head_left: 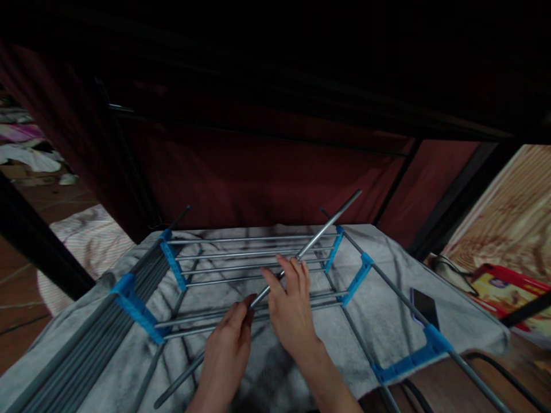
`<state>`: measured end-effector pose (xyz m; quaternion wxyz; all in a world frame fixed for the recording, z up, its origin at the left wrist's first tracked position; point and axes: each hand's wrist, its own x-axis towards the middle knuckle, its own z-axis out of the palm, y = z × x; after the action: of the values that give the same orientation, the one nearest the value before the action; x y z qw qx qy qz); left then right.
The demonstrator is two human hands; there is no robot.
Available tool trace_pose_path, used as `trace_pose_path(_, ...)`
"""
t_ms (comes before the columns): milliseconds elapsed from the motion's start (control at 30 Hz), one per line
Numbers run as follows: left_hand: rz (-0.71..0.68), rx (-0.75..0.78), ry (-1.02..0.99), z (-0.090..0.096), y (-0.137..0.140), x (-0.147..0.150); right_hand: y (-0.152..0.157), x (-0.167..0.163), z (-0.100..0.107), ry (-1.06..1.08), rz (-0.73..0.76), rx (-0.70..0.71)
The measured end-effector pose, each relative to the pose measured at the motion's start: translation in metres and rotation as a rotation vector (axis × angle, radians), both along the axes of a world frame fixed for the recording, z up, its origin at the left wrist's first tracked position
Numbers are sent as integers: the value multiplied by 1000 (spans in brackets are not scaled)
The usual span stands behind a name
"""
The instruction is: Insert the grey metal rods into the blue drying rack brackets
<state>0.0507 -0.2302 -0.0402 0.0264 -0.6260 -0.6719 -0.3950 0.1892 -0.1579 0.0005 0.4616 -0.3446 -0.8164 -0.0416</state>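
Observation:
A thin grey metal tube (pixel 329 223) runs slantwise in front of me, its far end up to the right and its near end low on the left. My left hand (pixel 228 350) is closed round its lower middle. Just above, my right hand (pixel 293 307) holds the same tube, fingers over the top. Beneath both hands stands a partly built rack of grey tubes with several crossbars (pixel 258 239). Blue plastic connectors (pixel 357 280) join the crossbars to the side tubes. Another blue connector (pixel 138 310) sits at the left side.
A bundle of grey tubes (pixel 86 344) lies along the left. Grey cloth (pixel 387 246) covers the surface below the rack. A phone (pixel 424 307) rests at the right, near a red and yellow box (pixel 503 292). Dark red fabric (pixel 267 178) and black posts (pixel 465 198) stand behind.

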Motion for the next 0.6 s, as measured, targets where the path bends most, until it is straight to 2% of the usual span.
trace_pose_path(67,-45,23,-154,1,4,0,-2,1,-5,234,-38,-71)
trace_pose_path(133,-69,34,-278,4,8,5,-4,2,-9,471,-23,-208)
trace_pose_path(200,-111,9,-380,6,12,13,-5,3,-10,620,83,-427)
trace_pose_path(267,-167,-18,-457,6,15,24,-7,4,-6,661,257,-667)
trace_pose_path(333,-214,-9,-494,5,18,33,-8,5,2,656,384,-814)
trace_pose_path(433,-220,60,-460,7,18,39,-7,10,17,616,396,-796)
trace_pose_path(600,-128,218,-308,20,8,33,0,23,42,412,241,-521)
